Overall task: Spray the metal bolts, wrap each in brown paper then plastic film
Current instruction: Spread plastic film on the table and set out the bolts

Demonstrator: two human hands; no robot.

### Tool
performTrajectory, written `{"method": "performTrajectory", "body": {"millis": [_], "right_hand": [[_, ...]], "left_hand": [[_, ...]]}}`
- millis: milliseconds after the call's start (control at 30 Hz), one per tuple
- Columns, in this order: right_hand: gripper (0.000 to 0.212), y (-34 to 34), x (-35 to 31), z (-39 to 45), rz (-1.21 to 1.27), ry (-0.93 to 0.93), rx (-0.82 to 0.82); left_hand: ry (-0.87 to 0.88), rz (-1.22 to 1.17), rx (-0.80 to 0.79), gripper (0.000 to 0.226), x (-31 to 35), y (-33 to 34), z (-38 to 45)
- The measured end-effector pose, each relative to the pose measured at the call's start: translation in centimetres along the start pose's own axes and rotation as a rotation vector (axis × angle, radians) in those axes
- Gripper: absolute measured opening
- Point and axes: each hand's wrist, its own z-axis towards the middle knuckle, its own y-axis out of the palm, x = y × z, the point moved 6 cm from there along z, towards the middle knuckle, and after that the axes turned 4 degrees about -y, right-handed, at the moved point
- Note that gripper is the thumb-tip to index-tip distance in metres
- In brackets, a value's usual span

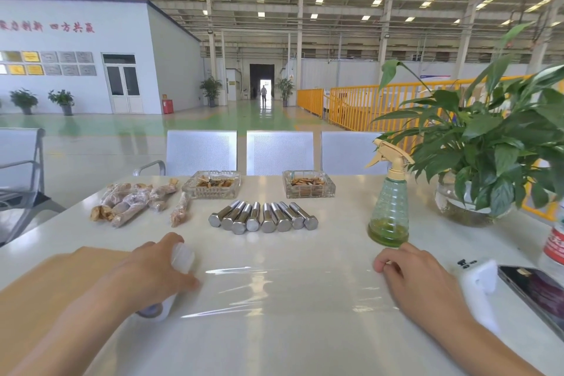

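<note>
Left hand (pixel 152 272) grips the film roll (pixel 174 278), fingers curled round it. Right hand (pixel 415 275) pinches the edge of the plastic film (pixel 290 287), which is stretched flat on the table (pixel 274 345) between the hands. Eight bare bolts (pixel 264 217) lie in a row just beyond the film. Wrapped bolts (pixel 134 203) lie left of the row, spray bottle (pixel 389 204) to its right. Brown paper (pixel 45 278) lies under the left forearm.

Single view — a wide-angle head-worn camera looking forward and slightly down across a white table (pixel 305 345). Both forearms enter from the bottom edge, close to the lens. The far table edge sits mid-frame — beyond it, the hall recedes well into the distance.
</note>
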Motion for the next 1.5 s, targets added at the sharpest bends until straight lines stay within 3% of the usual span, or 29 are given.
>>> {"method": "performTrajectory", "body": {"millis": [267, 467, 767, 967, 1100, 1233, 1500], "right_hand": [[0.033, 0.2, 0.8, 0.2, 0.247, 0.017, -0.019], [0.039, -0.8, 2.1, 0.1, 0.553, 0.164, 0.079], [0.03, -1.2, 1.6, -0.5, 0.436, 0.171, 0.101], [0.025, -1.6, 0.6, -0.5, 0.183, 0.068, 0.166], [0.024, -2.2, -1.2, -1.0, 0.141, -0.137, 0.323], [0.021, -0.7, -1.7, -0.7, 0.091, -0.234, 0.152], [0.023, 0.3, -1.2, -0.5, 0.143, -0.208, 0.08]], "left_hand": [[0.016, 0.042, 0.03, 0.073, 0.9, -1.1, -2.0], [0.015, 0.123, 0.049, 0.062, 2.4, -2.5, -4.9], [-0.009, 0.183, 0.038, 0.071, 2.0, -1.5, -3.1], [0.064, -0.044, 0.059, 0.08, 0.7, -1.6, -0.2], [0.217, 0.062, 0.165, 0.055, 0.5, -1.3, 0.6], [0.301, 0.192, 0.269, 0.021, 1.3, -0.7, 0.2], [0.326, 0.241, 0.301, 0.023, 1.9, -0.1, 0.2]]}}
